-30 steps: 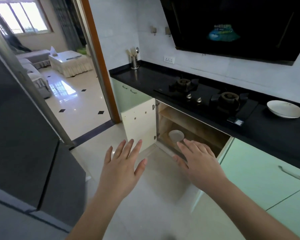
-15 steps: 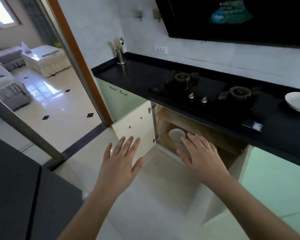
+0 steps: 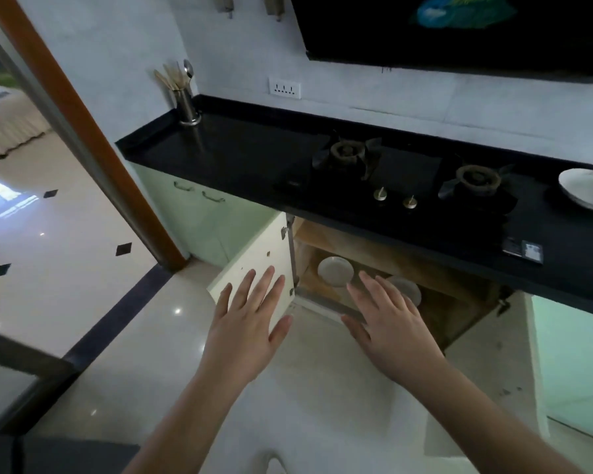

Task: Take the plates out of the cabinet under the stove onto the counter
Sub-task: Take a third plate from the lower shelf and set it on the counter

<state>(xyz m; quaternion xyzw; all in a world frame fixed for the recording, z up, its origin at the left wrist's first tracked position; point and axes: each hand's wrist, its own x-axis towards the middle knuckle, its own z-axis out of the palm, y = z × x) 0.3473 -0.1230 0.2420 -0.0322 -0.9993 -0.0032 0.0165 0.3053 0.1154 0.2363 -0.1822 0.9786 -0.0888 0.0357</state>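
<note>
The cabinet (image 3: 384, 248) under the gas stove (image 3: 408, 179) stands open, both doors swung out. Two white plates lie on its wooden floor: one plate (image 3: 335, 271) at the left, a second plate (image 3: 409, 289) partly hidden behind my right hand. My right hand (image 3: 387, 323) reaches out flat, fingers straight, in front of the cabinet opening and holds nothing. My left hand (image 3: 250, 319) is spread flat in front of the left cabinet door (image 3: 250, 265), also holding nothing. A white plate (image 3: 584, 189) sits on the black counter (image 3: 240, 155) at the far right.
A steel utensil holder (image 3: 185, 104) stands at the counter's left back corner. The right cabinet door (image 3: 534, 364) hangs open toward me. A small dark device (image 3: 524, 250) lies near the counter's front edge. A doorway with a brown frame (image 3: 93, 131) opens at the left.
The view has moved closer to the cabinet and tilted down. Both hands have stretched forward toward the opening, and the second plate now shows behind my right hand.
</note>
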